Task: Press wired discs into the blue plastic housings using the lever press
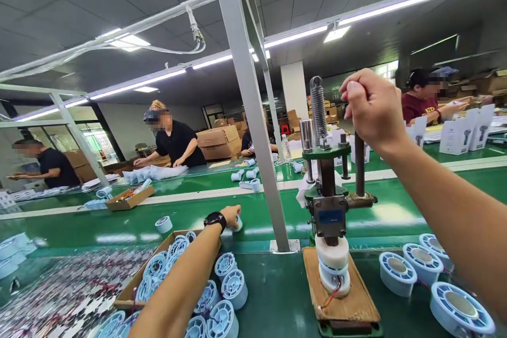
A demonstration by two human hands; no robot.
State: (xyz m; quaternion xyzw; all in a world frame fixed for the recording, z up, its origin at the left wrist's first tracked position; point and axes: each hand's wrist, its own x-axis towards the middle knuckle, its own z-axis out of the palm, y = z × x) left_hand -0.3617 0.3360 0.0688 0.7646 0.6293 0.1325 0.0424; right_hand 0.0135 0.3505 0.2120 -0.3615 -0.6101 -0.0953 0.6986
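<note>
My right hand (374, 108) is closed in a fist at the top of the upright lever (359, 166) of a green hand press; the lever's upper end is hidden behind it. Under the ram of the press (331, 215), a white round block sits over a light-blue and white housing (335, 276) with red wires showing. My left hand (229, 216), a black watch on its wrist, reaches out over the green belt. Its fingers are closed on a small light-blue round part (237, 223), mostly covered by the hand.
A cardboard box (127, 296) of light-blue rings lies beneath my left forearm, with round housings (234, 288) beside it. Housings with metal discs (459, 306) stand at right. Wired parts (79, 285) spread at left. A metal post (253, 100) rises mid-bench. Several co-workers sit across the belt.
</note>
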